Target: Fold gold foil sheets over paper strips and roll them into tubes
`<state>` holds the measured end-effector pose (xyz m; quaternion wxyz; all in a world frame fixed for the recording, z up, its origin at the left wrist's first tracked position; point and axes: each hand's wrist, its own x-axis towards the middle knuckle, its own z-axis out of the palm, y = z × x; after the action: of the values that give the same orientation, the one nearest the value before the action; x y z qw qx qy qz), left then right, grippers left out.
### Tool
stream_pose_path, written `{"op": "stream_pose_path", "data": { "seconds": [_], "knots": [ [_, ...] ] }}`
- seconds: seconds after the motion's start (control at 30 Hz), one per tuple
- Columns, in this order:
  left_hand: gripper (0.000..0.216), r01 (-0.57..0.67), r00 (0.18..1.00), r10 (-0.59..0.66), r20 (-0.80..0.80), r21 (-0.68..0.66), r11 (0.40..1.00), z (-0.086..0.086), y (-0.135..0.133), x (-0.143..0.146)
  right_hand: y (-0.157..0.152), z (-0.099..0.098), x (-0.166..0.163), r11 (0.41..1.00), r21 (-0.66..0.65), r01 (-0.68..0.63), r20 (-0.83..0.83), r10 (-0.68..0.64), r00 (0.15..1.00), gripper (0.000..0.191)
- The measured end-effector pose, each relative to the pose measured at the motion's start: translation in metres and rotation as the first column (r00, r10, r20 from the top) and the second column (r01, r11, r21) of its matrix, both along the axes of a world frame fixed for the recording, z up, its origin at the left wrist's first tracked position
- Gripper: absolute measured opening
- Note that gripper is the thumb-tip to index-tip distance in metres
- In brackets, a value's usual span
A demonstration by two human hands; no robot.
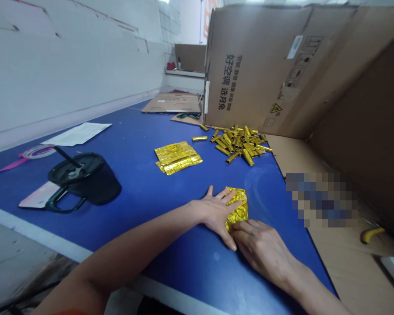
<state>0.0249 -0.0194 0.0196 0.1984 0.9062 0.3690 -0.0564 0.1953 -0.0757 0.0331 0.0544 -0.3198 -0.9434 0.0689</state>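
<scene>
A crinkled sheet of gold foil paper (240, 204) lies flat on the blue table in front of me. My left hand (218, 212) is spread over its left part, fingers apart, pressing it down. At the sheet's near edge, my right hand (261, 245) has its fingers bent together on the foil; the fingertips and the edge under them are partly hidden. Farther off, a small stack of gold foil sheets (177, 156) rests on the table. Beyond it to the right is a heap of rolled gold foil tubes (239, 143), with a few loose ones beside it.
A black lidded mug (92, 177) with a straw stands at the left, near a roll of pink tape (41, 152) and a white sheet (80, 134). A large cardboard box (256, 70) rises behind the tubes. Flat cardboard (172, 103) lies at the far end.
</scene>
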Motion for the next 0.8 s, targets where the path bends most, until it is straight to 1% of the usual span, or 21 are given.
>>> {"op": "stream_pose_path", "data": {
  "seconds": [0.1,0.27,0.37,0.43,0.5,0.57,0.63,0.7,0.77,0.8],
  "knots": [
    [0.110,0.030,1.000,-0.030,0.001,-0.024,0.999,0.004,0.002,-0.001,0.004,0.002,0.002,0.997,-0.082,0.008,-0.087,-0.015,0.996,0.022],
    [0.107,0.041,0.999,-0.041,0.007,-0.043,0.998,0.007,0.004,-0.008,0.009,0.001,0.003,0.989,-0.143,0.026,-0.167,-0.050,0.985,0.018],
    [0.105,0.073,0.996,-0.071,0.057,-0.031,0.997,0.008,-0.001,-0.016,0.010,-0.002,0.005,0.987,-0.158,0.036,-0.190,-0.066,0.980,0.018],
    [0.101,0.076,0.990,-0.077,0.118,0.016,0.997,0.009,-0.008,-0.020,0.011,-0.003,0.006,0.985,-0.166,0.043,-0.196,-0.076,0.978,0.019],
    [0.088,0.047,0.977,-0.064,0.201,0.089,0.995,0.010,-0.017,-0.022,0.011,-0.002,0.006,0.983,-0.177,0.053,-0.201,-0.089,0.975,0.019],
    [0.065,0.028,0.957,-0.060,0.283,0.117,0.993,0.010,-0.026,-0.020,0.012,-0.002,0.005,0.979,-0.192,0.065,-0.211,-0.106,0.972,0.018],
    [0.043,0.023,0.937,-0.053,0.344,0.092,0.995,0.009,-0.033,-0.017,0.012,-0.001,0.004,0.974,-0.215,0.074,-0.228,-0.124,0.966,0.018],
    [0.025,-0.004,0.923,-0.022,0.384,0.066,0.998,0.006,-0.038,-0.014,0.013,0.000,0.003,0.965,-0.244,0.091,-0.244,-0.152,0.958,0.018],
    [0.015,-0.056,0.914,0.025,0.404,0.065,0.996,0.003,-0.040,-0.011,0.015,0.001,0.003,0.950,-0.288,0.119,-0.262,-0.198,0.945,0.020],
    [0.014,-0.085,0.910,0.050,0.412,0.067,0.994,0.001,-0.040,-0.010,0.016,0.002,0.004,0.938,-0.323,0.127,-0.276,-0.222,0.935,0.021]
  ]
}}
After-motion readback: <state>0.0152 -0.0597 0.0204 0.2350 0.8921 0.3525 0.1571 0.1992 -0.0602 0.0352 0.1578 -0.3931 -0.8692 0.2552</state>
